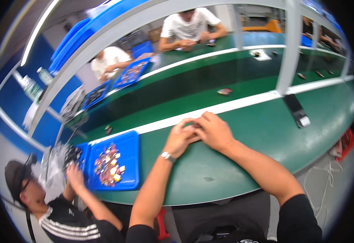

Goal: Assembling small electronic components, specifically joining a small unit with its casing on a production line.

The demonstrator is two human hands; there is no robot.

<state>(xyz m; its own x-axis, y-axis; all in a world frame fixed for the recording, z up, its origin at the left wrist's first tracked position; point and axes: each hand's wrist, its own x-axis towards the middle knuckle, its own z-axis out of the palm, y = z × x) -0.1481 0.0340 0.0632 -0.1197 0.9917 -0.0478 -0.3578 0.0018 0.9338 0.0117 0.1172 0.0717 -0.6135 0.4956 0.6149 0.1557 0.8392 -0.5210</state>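
Observation:
My left hand (179,139) and my right hand (215,131) meet over the green table (225,170), close to its white far edge strip. The fingers of both are bent and pressed together around a small dark piece between them, mostly hidden, so its kind does not show. A metal-banded watch (168,156) sits on my left wrist. To the left of my left hand lies a blue tray (131,162) with many small pink, yellow and white pieces (110,166) heaped in it.
A person (59,206) at my left reaches into dark parts beside the tray. Past the white strip runs a green conveyor belt (177,107) with a small piece (224,92) on it. A dark flat object (296,110) lies right. A grey post (289,48) stands ahead. Other people sit across.

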